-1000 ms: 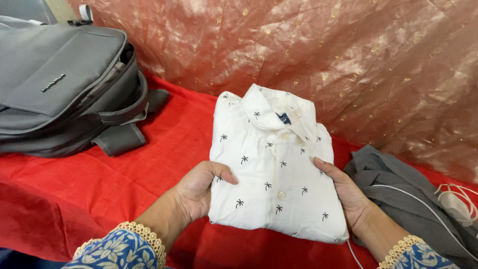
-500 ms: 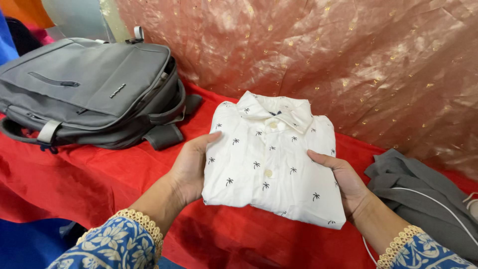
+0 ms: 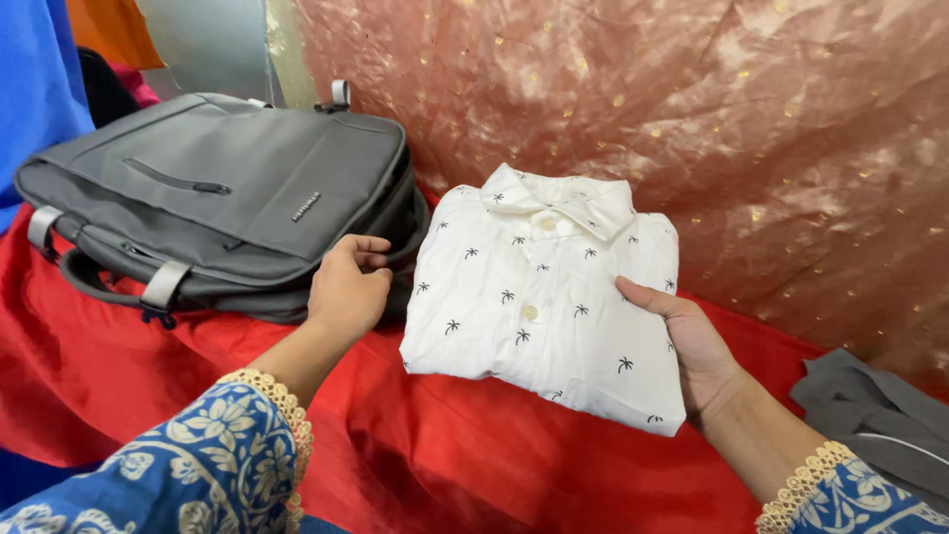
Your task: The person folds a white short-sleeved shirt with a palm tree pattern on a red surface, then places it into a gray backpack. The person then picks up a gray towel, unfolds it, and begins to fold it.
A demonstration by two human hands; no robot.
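Folded white shirt [image 3: 539,297] held up over the red cloth [image 3: 425,445] by the right hand [image 3: 692,341], thumb on top, collar pointing away; the nearer left hand [image 3: 348,287], loosely curled and empty, touches the grey backpack [image 3: 227,198] lying just left of the shirt.

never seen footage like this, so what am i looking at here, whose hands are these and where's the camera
There is no machine here. The camera sits on a person's head and looks down, so the two arms in blue patterned sleeves are that person's own. The right hand holds a folded white shirt with small dark palm prints, thumb on top, lifted at its right side. The left hand is off the shirt and touches the edge of a grey backpack lying flat. Everything rests on a red cloth. Behind hangs a crinkled pinkish sheet. At lower right lies a grey garment.
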